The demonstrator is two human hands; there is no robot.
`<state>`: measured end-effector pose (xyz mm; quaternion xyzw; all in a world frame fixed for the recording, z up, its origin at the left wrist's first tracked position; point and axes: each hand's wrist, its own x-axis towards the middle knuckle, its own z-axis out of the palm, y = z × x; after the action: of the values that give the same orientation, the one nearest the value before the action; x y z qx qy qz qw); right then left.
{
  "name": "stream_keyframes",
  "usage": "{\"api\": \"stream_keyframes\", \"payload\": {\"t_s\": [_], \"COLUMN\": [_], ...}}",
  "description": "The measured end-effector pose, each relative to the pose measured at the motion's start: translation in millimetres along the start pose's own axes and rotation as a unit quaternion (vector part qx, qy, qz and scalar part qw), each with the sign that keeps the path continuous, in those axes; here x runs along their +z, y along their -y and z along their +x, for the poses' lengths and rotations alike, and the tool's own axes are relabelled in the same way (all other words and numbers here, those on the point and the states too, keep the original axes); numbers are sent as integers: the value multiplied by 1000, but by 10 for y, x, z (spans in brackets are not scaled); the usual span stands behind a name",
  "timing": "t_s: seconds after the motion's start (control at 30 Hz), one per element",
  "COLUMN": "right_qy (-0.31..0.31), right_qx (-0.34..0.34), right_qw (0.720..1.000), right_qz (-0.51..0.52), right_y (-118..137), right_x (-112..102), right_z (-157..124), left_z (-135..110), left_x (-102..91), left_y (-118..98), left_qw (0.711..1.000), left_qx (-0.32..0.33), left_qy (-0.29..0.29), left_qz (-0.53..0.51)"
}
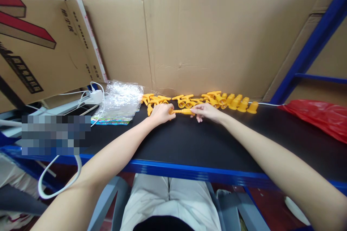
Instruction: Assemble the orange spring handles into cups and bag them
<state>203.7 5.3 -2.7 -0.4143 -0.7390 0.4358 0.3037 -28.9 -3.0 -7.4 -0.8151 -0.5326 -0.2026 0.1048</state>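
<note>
My left hand point(162, 113) is closed around one end of a yellow plastic piece with a thin ribbed rod point(179, 111). My right hand point(208, 112) pinches the thicker yellow part at the other end between thumb and fingertips. Held level just above the black tabletop point(189, 137), the piece runs from hand to hand; whether it is one part or two joined, I cannot tell. Just behind my hands lies a row of yellow T-handled pieces with cup-shaped ends point(187, 101). To the right of my right hand stand several yellow flared caps point(242, 104).
Clear plastic bags point(120, 97) lie at the left, beside a white charger point(96, 96) with cables. A red plastic bag point(316, 115) rests at the right. Cardboard point(203, 39) walls the back, and a blue metal edge point(173, 170) runs along the front.
</note>
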Motion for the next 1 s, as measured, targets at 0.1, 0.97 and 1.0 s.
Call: {"api": "stream_keyframes", "payload": {"t_s": [0.1,0.97,1.0], "right_qy": [-10,16,16], "right_qx": [2,63,63], "right_qw": [1000,989,989], "right_qz": [-12,136,134], "right_y": [21,-43,-46], "right_x": [10,35,32], "right_z": [-3,15,17], "left_z": [3,37,40], "left_x": [3,14,18], "left_y": [3,37,47], "left_qw": [1000,1000,1000], "left_qx": [2,-6,-5], "left_qy": [-8,15,15], "left_qz": [1,-6,-10]}}
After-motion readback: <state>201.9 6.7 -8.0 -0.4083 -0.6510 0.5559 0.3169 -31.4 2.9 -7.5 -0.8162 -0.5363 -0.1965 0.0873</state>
